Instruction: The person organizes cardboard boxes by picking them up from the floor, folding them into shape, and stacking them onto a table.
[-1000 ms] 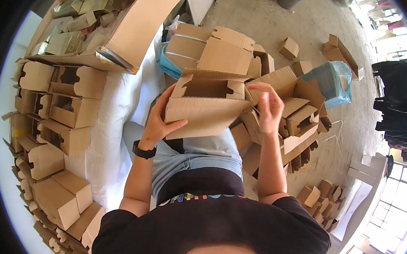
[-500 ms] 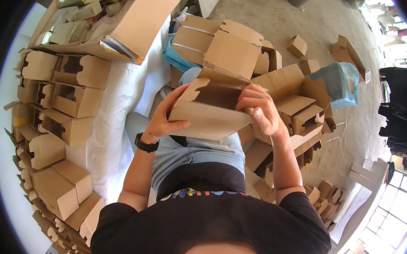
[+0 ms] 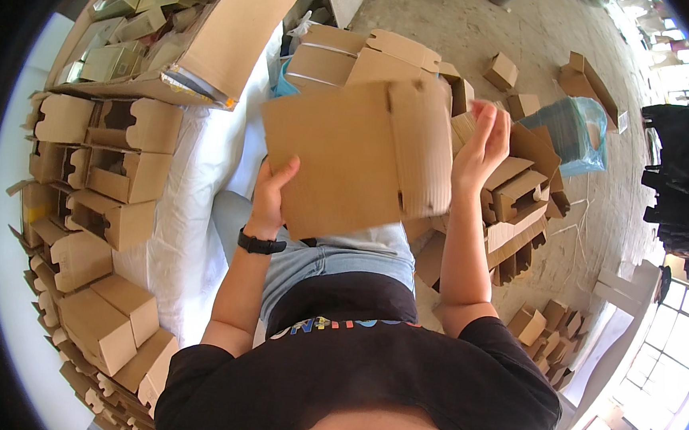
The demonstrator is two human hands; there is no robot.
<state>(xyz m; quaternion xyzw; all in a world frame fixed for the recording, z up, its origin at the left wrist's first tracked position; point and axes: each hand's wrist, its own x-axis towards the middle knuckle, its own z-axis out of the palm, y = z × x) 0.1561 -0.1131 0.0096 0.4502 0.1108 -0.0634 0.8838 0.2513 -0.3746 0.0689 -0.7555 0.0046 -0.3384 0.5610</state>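
Note:
A brown cardboard box (image 3: pixel 328 158) is held up above my lap, one broad flat side facing me. A narrower corrugated panel (image 3: pixel 419 148) stands along its right side. Closed on the box's left edge is my left hand (image 3: pixel 272 198), with the thumb over the flat face and the other fingers hidden behind it. Just right of the narrow panel is my right hand (image 3: pixel 483 149), raised, its fingers stretched upward and loosely bent. I see nothing in it; whether it brushes the panel is hard to make out.
On the left, open cardboard boxes (image 3: pixel 127 176) stand stacked beside white sheeting (image 3: pixel 201 205). A large carton (image 3: pixel 245 32) holding small boxes is at the far left. More boxes (image 3: pixel 514 195) lie at right, near a blue plastic-wrapped bundle (image 3: pixel 570 135).
The box has turned from showing its open top to showing a flat side. My right hand has come off its edge and moved up and right, while my left hand keeps hold.

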